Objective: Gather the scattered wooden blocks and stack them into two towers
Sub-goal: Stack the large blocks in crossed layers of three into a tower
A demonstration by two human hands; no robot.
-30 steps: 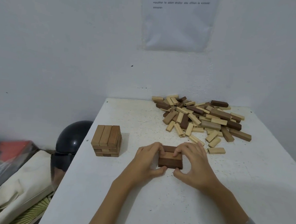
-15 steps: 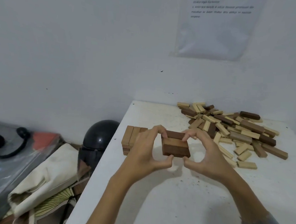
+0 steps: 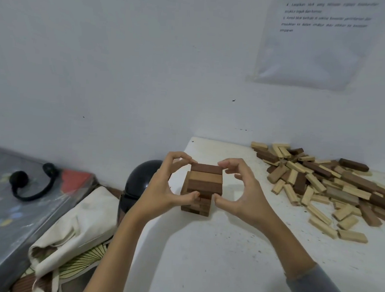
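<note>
A short tower (image 3: 202,207) of brown wooden blocks stands near the left edge of the white table (image 3: 225,263). A layer of three blocks (image 3: 205,176), dark and mid brown, sits on top of it. My left hand (image 3: 162,189) pinches this layer from the left, fingers behind and thumb in front. My right hand (image 3: 242,193) pinches it from the right in the same way. A pile of scattered light and dark blocks (image 3: 323,186) lies at the right, by the wall.
Off the table's left edge are a black helmet (image 3: 138,181), a cream cloth bag (image 3: 76,224) and black headphones (image 3: 29,182) on a grey surface. A printed sheet (image 3: 315,45) hangs on the wall. The tower stands close to the table's left edge.
Both hands lifted the three-block layer off the table, carried it left and brought it onto the tower. The camera turned left with it.
</note>
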